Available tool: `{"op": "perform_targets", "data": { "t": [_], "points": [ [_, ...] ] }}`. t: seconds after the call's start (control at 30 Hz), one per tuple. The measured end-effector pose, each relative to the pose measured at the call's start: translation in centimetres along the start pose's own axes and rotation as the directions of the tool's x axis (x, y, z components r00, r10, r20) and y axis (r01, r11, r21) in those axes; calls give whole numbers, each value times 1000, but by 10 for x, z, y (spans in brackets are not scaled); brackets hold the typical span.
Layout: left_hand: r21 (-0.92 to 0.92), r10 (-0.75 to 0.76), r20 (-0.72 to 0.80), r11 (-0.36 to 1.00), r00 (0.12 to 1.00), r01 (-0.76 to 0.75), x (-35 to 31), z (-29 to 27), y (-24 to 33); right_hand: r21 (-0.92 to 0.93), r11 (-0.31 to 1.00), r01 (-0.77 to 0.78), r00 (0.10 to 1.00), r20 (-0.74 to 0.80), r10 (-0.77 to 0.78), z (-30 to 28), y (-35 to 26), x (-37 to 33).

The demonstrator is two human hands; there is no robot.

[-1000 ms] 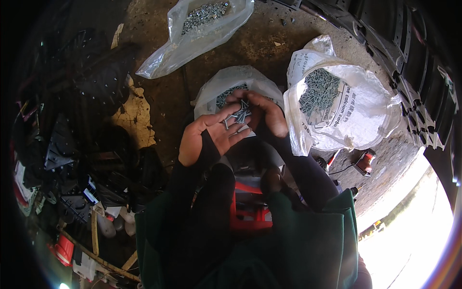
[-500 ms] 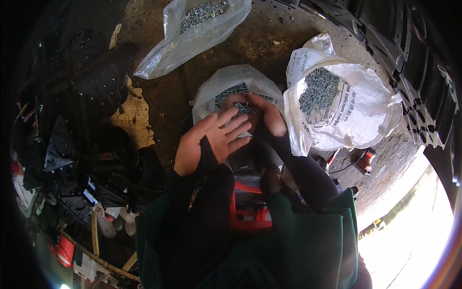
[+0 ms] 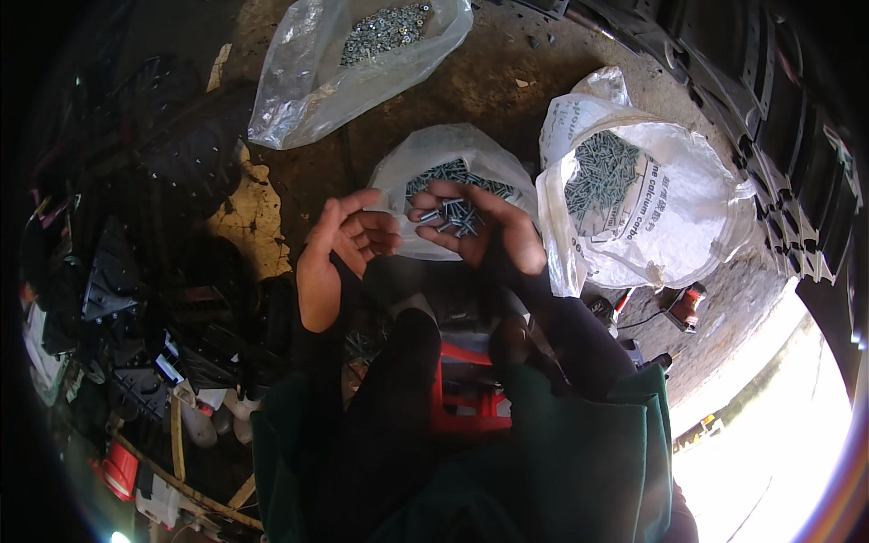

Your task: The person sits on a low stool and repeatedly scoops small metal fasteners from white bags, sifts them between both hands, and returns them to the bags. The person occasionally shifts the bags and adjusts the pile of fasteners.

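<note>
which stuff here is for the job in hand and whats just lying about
In use:
screws, in the cupped right hand
middle bag of screws, by the hands
probably white sack of screws; far bag of small hardware

Seemingly lying about:
red tool
black parts, left
red tub

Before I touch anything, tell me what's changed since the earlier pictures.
The left hand has drawn away leftward from the right hand and shows nothing in it; the screws that were between both hands now rest in the right hand's cupped palm. The left side of the clear bag has spread wider. The white sack and red stool stayed put.
</note>
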State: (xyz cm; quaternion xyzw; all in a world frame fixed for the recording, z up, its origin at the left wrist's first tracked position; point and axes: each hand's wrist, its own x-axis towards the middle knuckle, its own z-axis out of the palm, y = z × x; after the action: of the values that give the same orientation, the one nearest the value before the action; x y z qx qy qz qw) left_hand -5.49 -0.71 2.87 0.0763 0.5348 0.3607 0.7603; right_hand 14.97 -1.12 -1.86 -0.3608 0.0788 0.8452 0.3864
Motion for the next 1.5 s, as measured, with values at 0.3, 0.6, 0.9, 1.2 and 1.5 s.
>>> {"op": "perform_targets", "data": {
  "t": [0.3, 0.6, 0.9, 1.2, 1.5],
  "points": [
    [256, 146, 20, 955, 989, -147, 7, 8, -22, -336, 927, -163, 961, 158, 227, 53, -46, -110],
    [877, 458, 308, 204, 834, -436, 53, 24, -79, -964, -264, -22, 627, 192, -755, 50, -97, -121],
    [903, 285, 403, -279, 870, -327, 107, 22, -111, -849, 55, 526, 845, 514, -149, 35, -40, -128],
    [834, 148, -21, 548, 989, -64, 97, 3, -99, -962, 49, 269, 862, 218, -457, -14, 14, -55],
    [-109, -181, 158, 974, 971, 199, 47, 14, -53, -503, 864, 3, 990, -122, -74, -23, -7, 4]
  ]
}}
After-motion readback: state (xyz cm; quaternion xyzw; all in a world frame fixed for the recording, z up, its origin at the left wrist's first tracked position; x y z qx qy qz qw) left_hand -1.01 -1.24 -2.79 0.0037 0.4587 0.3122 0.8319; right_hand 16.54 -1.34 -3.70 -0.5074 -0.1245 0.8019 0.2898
